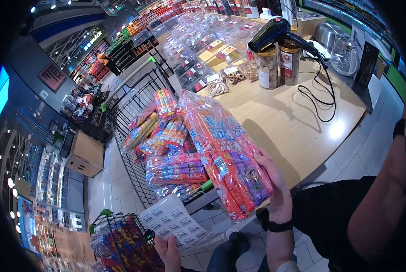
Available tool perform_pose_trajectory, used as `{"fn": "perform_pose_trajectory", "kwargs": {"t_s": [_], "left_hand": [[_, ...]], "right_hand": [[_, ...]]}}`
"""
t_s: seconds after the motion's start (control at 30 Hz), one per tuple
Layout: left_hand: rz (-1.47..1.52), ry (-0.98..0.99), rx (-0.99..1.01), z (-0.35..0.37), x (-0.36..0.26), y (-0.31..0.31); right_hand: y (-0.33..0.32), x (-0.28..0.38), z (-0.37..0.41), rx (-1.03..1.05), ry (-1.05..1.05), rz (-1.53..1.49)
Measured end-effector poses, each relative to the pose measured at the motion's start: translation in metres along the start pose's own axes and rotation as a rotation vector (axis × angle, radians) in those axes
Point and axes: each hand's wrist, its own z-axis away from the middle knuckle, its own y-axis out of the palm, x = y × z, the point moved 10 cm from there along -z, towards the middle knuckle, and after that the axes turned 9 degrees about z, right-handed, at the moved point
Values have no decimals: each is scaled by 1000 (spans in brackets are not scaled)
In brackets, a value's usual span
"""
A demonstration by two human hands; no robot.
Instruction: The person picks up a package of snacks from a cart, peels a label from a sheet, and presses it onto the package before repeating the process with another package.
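My left hand (168,255) pinches the lower edge of a white sheet of barcode labels (173,221), thumb on top. A large clear-wrapped bundle of snack packs (225,156), red, orange and purple, stands tilted in my right hand (279,195). The fingers of that hand grip its right side, and the wrist wears a black band. Behind the bundle, a wire shopping cart (129,174) is heaped with similar colourful snack packs (173,167). The bundle hides part of the cart and of the table edge.
A wooden table (275,122) holds a black hair dryer (275,34) resting on jars (267,68), its cord, a glass kettle (344,56) and bagged dried goods (216,86). A second loaded cart (121,240) stands lower left. Another person's arm (380,195) is close on the right.
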Motion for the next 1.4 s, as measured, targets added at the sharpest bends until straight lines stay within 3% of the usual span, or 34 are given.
{"fn": "perform_pose_trajectory", "kwargs": {"t_s": [0.23,0.37,0.47,0.8,0.87,1.2,1.27,1.3,1.37,1.4], "left_hand": [[-2,3,24,0,-7,6],[0,-24,-4,-2,-1,4],[291,38,-38,-7,-4,8],[257,-35,-40,-26,-18,5],[307,-39,-49,-30,-22,2],[267,-51,-6,-57,-33,7],[273,-59,-5,-61,-39,7],[269,-72,-24,-64,-39,3],[270,-92,-45,-69,-39,-3],[284,-85,-45,-72,-38,-4]], "right_hand": [[7,9,9,-42,-29,34],[-2,4,16,-66,-20,215],[0,9,22,-106,-14,285],[-11,-8,36,-223,72,371],[-22,-14,40,-251,147,605],[-36,-33,53,-307,132,798],[-32,-18,55,-391,195,1354],[-24,-12,54,-394,200,1356],[18,42,50,-573,-222,1842],[22,45,40,-574,-218,1849]]}}
